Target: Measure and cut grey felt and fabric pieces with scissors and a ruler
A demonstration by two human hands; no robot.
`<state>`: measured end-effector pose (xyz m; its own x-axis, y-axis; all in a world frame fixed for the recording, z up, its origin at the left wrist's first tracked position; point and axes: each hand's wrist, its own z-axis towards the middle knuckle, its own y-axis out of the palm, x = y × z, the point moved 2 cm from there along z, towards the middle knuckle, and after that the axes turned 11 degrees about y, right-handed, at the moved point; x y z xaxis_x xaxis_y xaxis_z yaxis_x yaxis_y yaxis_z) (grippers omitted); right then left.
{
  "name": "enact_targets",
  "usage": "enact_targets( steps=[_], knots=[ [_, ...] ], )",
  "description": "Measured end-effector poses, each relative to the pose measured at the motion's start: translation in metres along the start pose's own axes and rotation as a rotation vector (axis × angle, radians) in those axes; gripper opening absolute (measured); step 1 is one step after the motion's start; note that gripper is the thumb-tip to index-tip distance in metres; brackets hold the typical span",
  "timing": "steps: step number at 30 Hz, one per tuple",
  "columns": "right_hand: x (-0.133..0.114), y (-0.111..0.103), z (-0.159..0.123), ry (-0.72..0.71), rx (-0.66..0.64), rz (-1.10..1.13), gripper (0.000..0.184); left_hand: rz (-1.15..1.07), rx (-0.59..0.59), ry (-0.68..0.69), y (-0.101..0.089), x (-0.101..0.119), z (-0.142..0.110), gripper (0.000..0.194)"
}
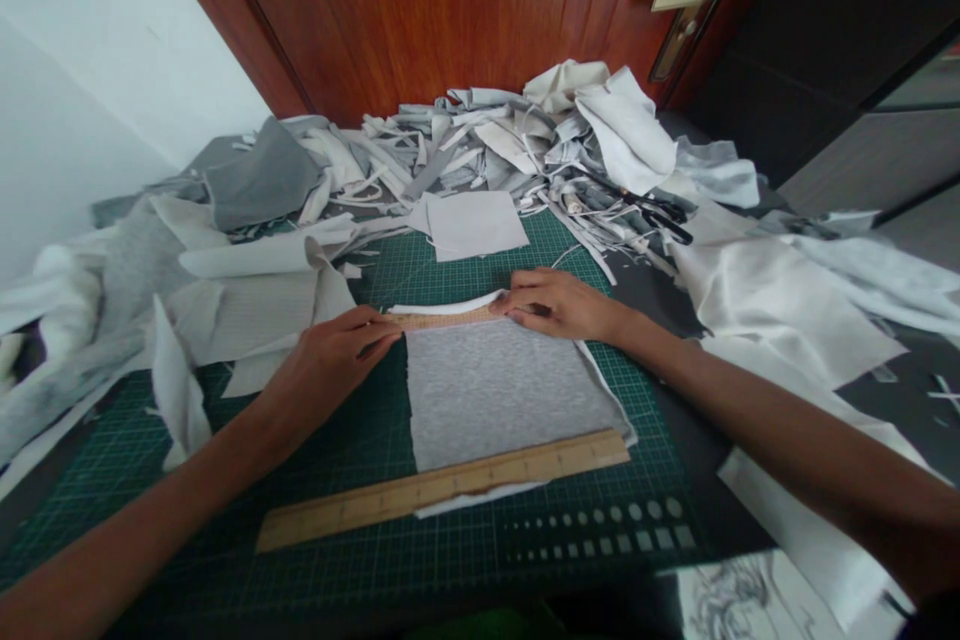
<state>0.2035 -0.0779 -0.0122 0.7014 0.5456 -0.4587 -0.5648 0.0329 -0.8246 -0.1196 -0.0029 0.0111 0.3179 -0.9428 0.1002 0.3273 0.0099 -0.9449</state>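
Observation:
A grey piece of knit fabric lies flat on the green cutting mat. Along its far edge runs a narrow tan ruler, with a curled white fabric edge just behind it. My left hand pinches the ruler's left end, beside the fabric's far left corner. At the other end, my right hand has its fingers closed on the ruler and close to the curled edge; its exact grip is partly hidden. Across the fabric's near edge rests a longer wooden ruler, touched by neither hand.
Behind the mat, a heap of grey and white fabric scraps reaches the wooden door. Black-handled scissors lie among scraps. A white fabric square is on the mat's far part. More cloth lies left and right.

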Motion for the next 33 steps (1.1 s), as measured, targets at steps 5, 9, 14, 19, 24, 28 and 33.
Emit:
enact_targets(
  steps=[5,9,14,19,24,28,33],
  knots=[
    [0.003,-0.001,0.002,0.053,0.003,0.155,0.020,0.034,0.054,0.001,-0.015,0.002,-0.003,0.044],
    [0.014,-0.011,0.003,0.126,-0.019,0.324,0.024,0.016,0.100,0.041,-0.022,0.015,0.016,0.035],
    [0.020,-0.022,0.003,0.153,-0.069,0.355,0.031,-0.105,0.041,0.176,0.012,0.047,0.065,0.030],
    [0.018,-0.017,0.003,0.134,-0.017,0.386,0.031,-0.234,0.013,0.260,0.052,0.072,0.114,0.019],
    [0.023,-0.012,0.006,0.106,-0.002,0.387,0.024,-0.233,-0.018,0.301,0.067,0.080,0.141,0.020],
    [0.026,-0.012,0.006,0.089,0.011,0.375,0.023,-0.175,-0.026,0.314,0.073,0.084,0.150,0.018],
    [0.029,-0.009,0.006,0.036,0.018,0.334,0.021,-0.195,-0.004,0.287,0.074,0.085,0.151,0.018]
  ],
)
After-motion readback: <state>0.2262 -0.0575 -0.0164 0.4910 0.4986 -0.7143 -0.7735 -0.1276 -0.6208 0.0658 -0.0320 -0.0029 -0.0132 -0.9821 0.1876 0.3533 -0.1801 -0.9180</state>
